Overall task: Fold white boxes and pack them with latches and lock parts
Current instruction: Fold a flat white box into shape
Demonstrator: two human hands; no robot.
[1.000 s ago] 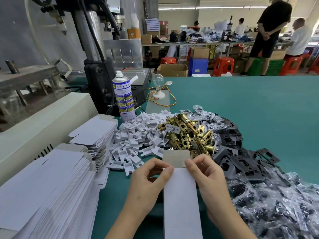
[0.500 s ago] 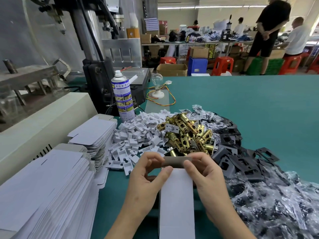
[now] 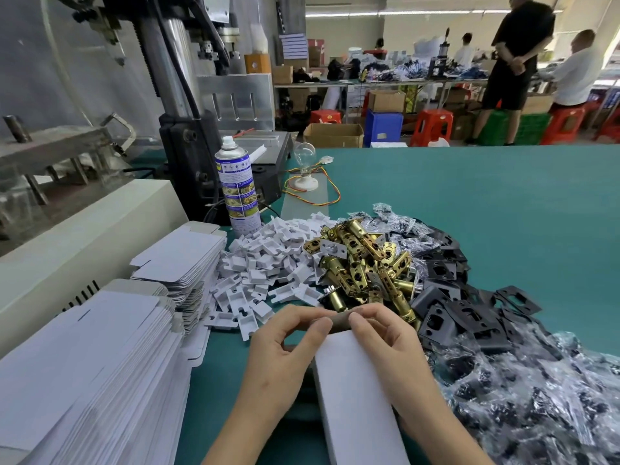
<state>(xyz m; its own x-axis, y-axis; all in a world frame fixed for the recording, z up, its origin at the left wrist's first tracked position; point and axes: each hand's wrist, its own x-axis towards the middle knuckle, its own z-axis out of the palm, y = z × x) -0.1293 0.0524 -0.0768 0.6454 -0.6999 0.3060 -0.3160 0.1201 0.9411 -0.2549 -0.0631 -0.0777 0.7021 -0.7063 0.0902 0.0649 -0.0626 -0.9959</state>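
Our left grip (image 3: 285,350) and right grip (image 3: 385,340) both pinch the far end of the white box (image 3: 352,397), thumbs and forefingers curled over its folded brown flap (image 3: 339,322). The box lies lengthwise between our wrists, low over the green bench (image 3: 469,196). Just beyond our fingers sits a heap of brass latches (image 3: 362,263), with white plastic pieces (image 3: 268,263) to its left and black plates (image 3: 453,307) to its right. Flat boxes (image 3: 84,364) are stacked far left.
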